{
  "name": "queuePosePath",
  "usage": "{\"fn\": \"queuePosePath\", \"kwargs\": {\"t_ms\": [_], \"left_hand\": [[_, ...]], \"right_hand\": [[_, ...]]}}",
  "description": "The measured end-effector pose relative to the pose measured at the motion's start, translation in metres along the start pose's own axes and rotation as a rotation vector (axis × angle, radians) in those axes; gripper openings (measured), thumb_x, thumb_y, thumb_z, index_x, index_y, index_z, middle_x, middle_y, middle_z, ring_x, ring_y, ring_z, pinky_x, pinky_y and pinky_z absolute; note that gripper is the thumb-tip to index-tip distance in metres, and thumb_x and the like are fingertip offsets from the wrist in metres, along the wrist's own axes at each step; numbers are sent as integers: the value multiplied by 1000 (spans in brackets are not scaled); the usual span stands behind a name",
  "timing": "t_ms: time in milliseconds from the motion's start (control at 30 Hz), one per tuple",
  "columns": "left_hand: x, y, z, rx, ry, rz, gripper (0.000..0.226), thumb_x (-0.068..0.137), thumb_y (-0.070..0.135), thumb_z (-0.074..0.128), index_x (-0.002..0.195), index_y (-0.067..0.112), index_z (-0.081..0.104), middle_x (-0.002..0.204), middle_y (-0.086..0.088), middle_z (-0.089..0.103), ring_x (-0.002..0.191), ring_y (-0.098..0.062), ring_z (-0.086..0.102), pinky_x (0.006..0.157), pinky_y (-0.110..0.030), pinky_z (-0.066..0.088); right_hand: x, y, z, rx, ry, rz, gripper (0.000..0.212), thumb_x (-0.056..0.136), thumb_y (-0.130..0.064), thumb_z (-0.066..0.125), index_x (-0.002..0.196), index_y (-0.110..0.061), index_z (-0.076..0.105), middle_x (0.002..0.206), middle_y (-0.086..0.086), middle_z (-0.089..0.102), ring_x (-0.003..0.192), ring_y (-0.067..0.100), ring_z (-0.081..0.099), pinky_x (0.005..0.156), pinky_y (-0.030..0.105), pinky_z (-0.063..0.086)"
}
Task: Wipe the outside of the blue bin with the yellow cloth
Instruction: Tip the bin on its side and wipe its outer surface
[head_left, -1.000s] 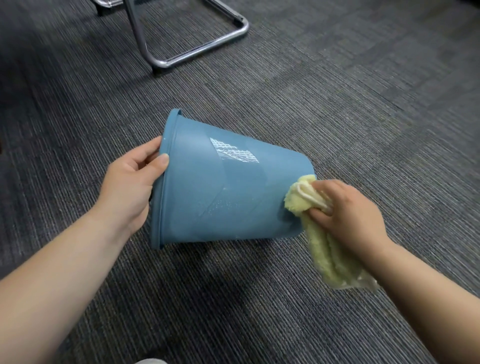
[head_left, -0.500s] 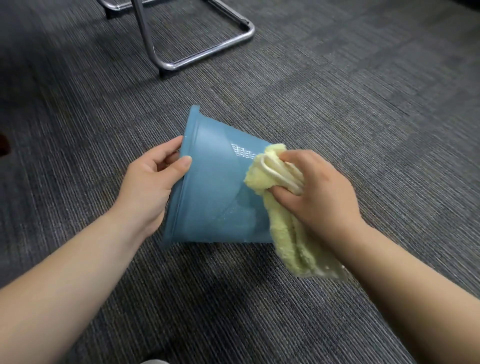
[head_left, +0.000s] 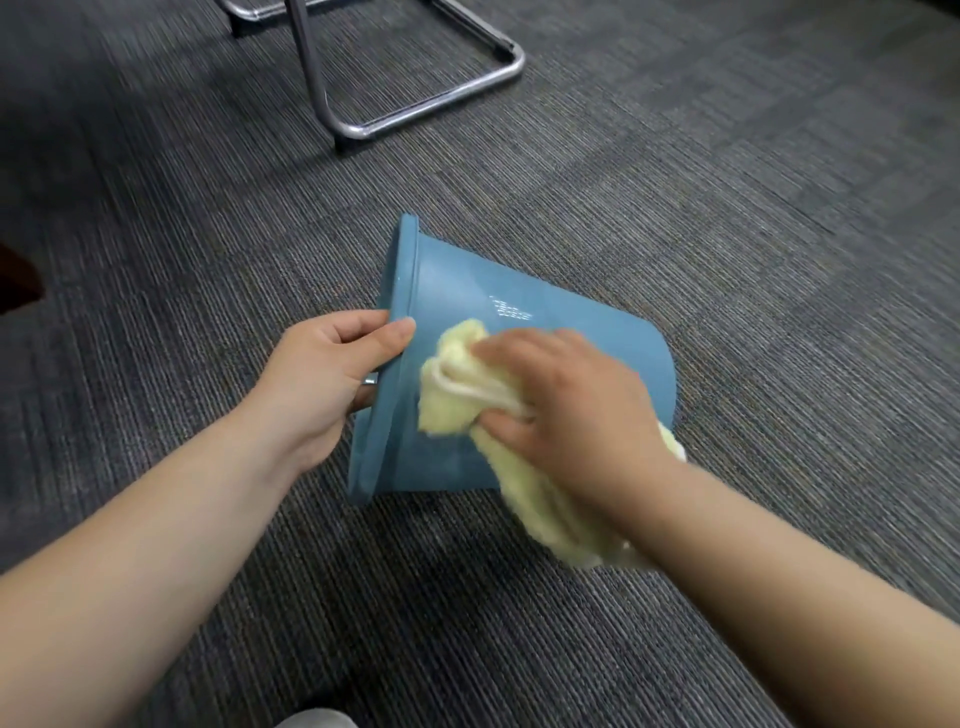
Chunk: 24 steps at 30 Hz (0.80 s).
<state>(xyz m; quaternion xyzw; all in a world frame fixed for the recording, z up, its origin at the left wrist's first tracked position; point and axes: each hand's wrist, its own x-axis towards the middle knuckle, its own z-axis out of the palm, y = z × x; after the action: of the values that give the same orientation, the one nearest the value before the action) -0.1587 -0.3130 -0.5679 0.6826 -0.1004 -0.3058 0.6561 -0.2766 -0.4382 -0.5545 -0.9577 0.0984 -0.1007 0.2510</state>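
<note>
Bin (head_left: 571, 322) lying sideways, mouth facing 9 o'clock, inside hidden. Left hand (head_left: 322, 384) gripping the rim; right hand (head_left: 566, 410), motion-blurred, clutching bunched cloth (head_left: 452, 384) against the wall.

Floor: grey ribbed carpet tiles (head_left: 727, 208), the rib direction alternating from tile to tile. Top centre: chromed tubular chair base (head_left: 441, 102) resting on the carpet. Left edge: dark reddish-brown object (head_left: 15, 280), unidentifiable.

Blue bin (head_left: 571, 322), yellow cloth (head_left: 452, 410), grey-striped carpet (head_left: 727, 208)
</note>
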Motion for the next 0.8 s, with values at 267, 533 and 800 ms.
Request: {"fn": "queuePosePath", "kwargs": {"t_ms": [267, 533, 800], "left_hand": [[0, 2, 4, 9, 24, 9, 8, 80, 16, 56, 77, 16, 63, 55, 13, 69, 52, 1, 62, 42, -12, 45], [2, -1, 1, 7, 45, -3, 9, 82, 15, 55, 77, 16, 63, 54, 14, 68, 52, 3, 61, 41, -11, 44], [4, -1, 0, 4, 68, 12, 10, 83, 14, 54, 76, 16, 62, 52, 15, 67, 50, 3, 59, 41, -10, 43]], "right_hand": [[-10, -1, 5, 82, 70, 27, 45, 63, -33, 74, 102, -17, 60, 106, 5, 65, 94, 29, 59, 74, 39, 47], [-6, 24, 0, 32, 97, 127, 39, 70, -34, 67, 106, -22, 57, 111, 0, 61, 101, 26, 52, 76, 34, 39], [-26, 34, 4, -4, 28, 116, 40, 65, -35, 71, 101, -23, 60, 105, -2, 64, 96, 25, 56, 72, 32, 42]]}}
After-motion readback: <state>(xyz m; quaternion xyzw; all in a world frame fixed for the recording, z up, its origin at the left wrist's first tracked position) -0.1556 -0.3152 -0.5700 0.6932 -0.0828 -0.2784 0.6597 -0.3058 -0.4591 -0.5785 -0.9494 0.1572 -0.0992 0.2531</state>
